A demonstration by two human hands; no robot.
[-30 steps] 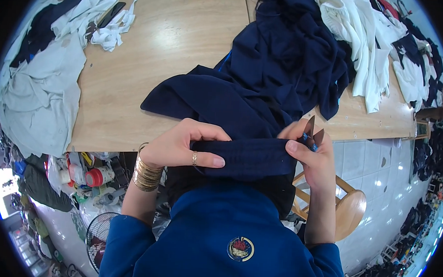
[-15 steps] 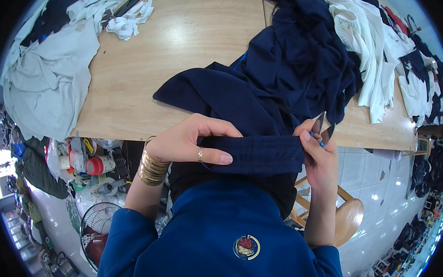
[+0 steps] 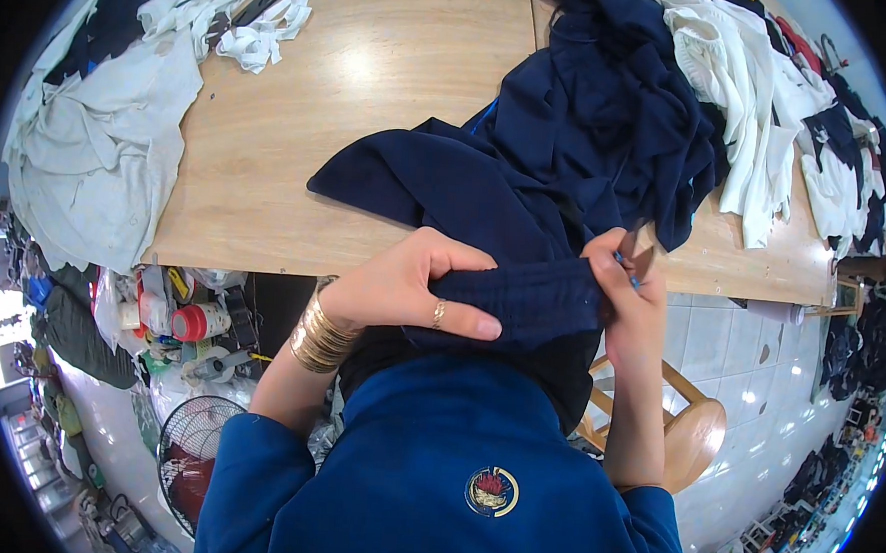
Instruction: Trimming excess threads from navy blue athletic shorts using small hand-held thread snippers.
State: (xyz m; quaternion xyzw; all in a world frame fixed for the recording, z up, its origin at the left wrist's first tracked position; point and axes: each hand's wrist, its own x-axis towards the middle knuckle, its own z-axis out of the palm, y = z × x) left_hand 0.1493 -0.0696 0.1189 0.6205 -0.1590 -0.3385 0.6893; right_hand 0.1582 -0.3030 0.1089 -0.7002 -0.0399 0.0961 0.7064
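Note:
A navy garment [image 3: 581, 134] lies bunched on the table, its near end drawn over the front edge toward my body. Between my hands is its gathered, stitched waistband [image 3: 542, 297]. My left hand [image 3: 402, 284] grips the band's left part, thumb on the front and fingers behind, mostly hidden by cloth. Pinching the band's right end is my right hand [image 3: 630, 301]. Small thread snips [image 3: 645, 245] with a blue part also sit in that hand, blades pointing away from me and somewhat blurred.
White garments [image 3: 723, 101] are heaped at the table's right, pale grey cloth [image 3: 98, 168] hangs over its left edge. White strips [image 3: 260, 42] lie near a dark flat object [image 3: 264, 2]. A wooden stool [image 3: 690, 440] stands below right, a fan [image 3: 193, 454] below left.
My left hand has shifted right along the waistband, nearer my right hand. The right hand has moved slightly left and the snips have tilted a little.

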